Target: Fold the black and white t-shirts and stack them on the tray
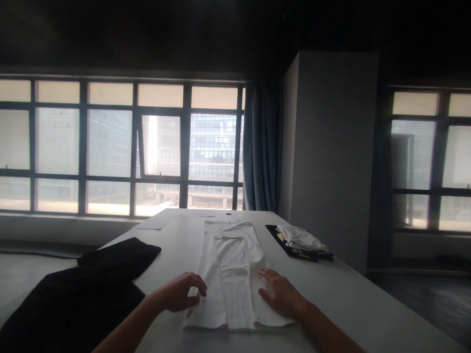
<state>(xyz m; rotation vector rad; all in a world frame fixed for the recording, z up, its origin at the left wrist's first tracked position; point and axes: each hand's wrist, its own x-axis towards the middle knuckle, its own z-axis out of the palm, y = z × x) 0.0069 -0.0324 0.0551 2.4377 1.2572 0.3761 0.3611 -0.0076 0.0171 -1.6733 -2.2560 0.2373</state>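
White folded cloth [231, 274] lies low in the middle of the frame on the tabletop [349, 294], with the left hand [182, 292] and right hand [281, 294] pressing it, fingers spread flat, no writing readable.

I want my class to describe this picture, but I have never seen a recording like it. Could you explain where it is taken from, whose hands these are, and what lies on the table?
The one picture comes from a camera worn on a person's head, looking forward and down. No machine is involved: both bare hands are that person's own. The left hand and the right hand lie flat on a white garment, folded into a long strip on a white table. Neither hand grips anything. A black garment lies to the left, partly over the table edge. To the right is a small pile of clothes. Windows fill the background.
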